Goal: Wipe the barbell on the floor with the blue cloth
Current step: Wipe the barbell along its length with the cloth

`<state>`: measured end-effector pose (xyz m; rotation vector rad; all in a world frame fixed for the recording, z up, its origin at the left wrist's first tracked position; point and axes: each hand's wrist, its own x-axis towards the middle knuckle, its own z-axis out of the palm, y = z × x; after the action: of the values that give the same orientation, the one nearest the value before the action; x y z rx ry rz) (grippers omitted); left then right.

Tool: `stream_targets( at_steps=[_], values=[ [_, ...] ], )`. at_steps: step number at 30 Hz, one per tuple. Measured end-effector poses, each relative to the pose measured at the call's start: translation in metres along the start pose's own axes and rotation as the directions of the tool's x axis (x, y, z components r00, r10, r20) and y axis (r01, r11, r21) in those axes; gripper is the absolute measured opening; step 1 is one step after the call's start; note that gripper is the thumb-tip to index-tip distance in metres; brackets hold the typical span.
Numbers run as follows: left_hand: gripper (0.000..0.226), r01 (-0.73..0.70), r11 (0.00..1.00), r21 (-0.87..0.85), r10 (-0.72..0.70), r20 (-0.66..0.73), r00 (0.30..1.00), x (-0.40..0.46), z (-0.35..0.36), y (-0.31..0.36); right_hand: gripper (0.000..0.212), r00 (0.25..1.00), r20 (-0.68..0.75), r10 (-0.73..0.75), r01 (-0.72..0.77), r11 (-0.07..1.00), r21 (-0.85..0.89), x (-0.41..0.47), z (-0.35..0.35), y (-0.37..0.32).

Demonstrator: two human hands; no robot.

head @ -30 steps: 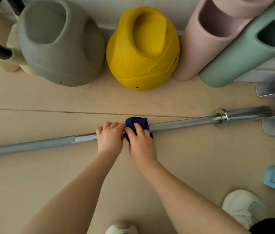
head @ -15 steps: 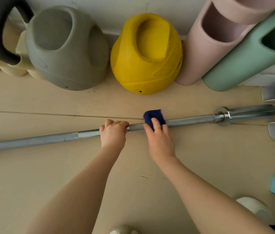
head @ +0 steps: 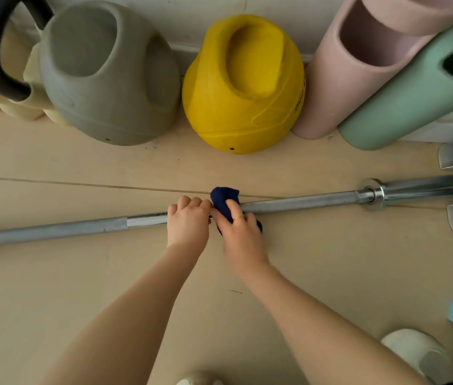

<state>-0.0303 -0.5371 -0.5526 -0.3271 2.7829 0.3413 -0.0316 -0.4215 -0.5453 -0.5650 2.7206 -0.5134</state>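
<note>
Barbell (head: 303, 202) lies on the floor (head: 108, 273), long axis running left to right and slightly up toward the right, its sleeve end near the right edge. Left hand (head: 187, 222) is curled over the shaft at mid-length, gripping it. Right hand (head: 240, 234) touches the left one on its right side, fingers wrapped round the cloth (head: 224, 200), which is bunched over the shaft. Judgement: wiping is in progress; the bare shaft stretches away to the right of the cloth, so the right hand is the nearer one for that run. Against the wall stand a grey kettlebell (head: 103, 79), a yellow kettlebell (head: 244, 87) and two hollow rollers (head: 358, 68); nothing can be seen inside them.
</note>
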Motion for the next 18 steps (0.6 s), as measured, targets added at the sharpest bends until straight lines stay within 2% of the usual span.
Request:
stream_targets(
  at_steps=[2, 3, 5, 7, 9, 13, 15, 18],
  values=[
    [0.022, -0.006, 1.0, 0.021, 0.005, 0.023, 1.0, -0.002, 0.002, -0.001, 0.05, 0.992, -0.034, -0.118, 0.114, 0.986, -0.119, 0.001, -0.01, 0.031],
    [0.022, -0.009, 0.999, 0.035, 0.008, 0.029, 1.0, -0.004, 0.003, -0.001, 0.04, 0.993, -0.054, -0.108, 0.096, 0.979, -0.179, -0.001, -0.018, 0.049],
    [0.021, -0.008, 0.999, 0.049, 0.006, 0.028, 1.0, -0.008, 0.005, 0.001, 0.036, 0.994, -0.077, 0.077, -0.093, 0.971, -0.221, -0.003, -0.037, 0.074],
    [0.023, -0.009, 0.999, 0.053, 0.007, 0.037, 0.999, -0.011, 0.008, 0.004, 0.034, 0.961, -0.07, 0.266, -0.275, 0.929, -0.247, -0.006, -0.043, 0.082],
    [0.022, -0.018, 0.999, 0.048, 0.015, 0.064, 0.998, -0.014, 0.01, 0.004, 0.031, 0.945, -0.077, 0.319, -0.328, 0.918, -0.223, -0.008, -0.038, 0.067],
    [0.036, 0.0, 0.996, -0.094, 0.016, 0.176, 0.984, -0.019, 0.002, -0.004, 0.044, 0.99, 0.002, 0.138, -0.137, 0.983, -0.125, -0.015, -0.012, 0.02],
    [0.041, -0.06, 0.997, -0.055, 0.071, 0.232, 0.97, -0.023, -0.001, -0.009, 0.048, 0.992, -0.003, 0.126, -0.126, 0.99, -0.069, -0.02, -0.003, 0.009],
    [0.03, -0.128, 0.992, 0.008, 0.122, 0.237, 0.964, -0.032, 0.002, -0.012, 0.04, 0.997, -0.054, 0.064, -0.066, 0.997, -0.038, -0.029, -0.006, 0.021]
  ],
)
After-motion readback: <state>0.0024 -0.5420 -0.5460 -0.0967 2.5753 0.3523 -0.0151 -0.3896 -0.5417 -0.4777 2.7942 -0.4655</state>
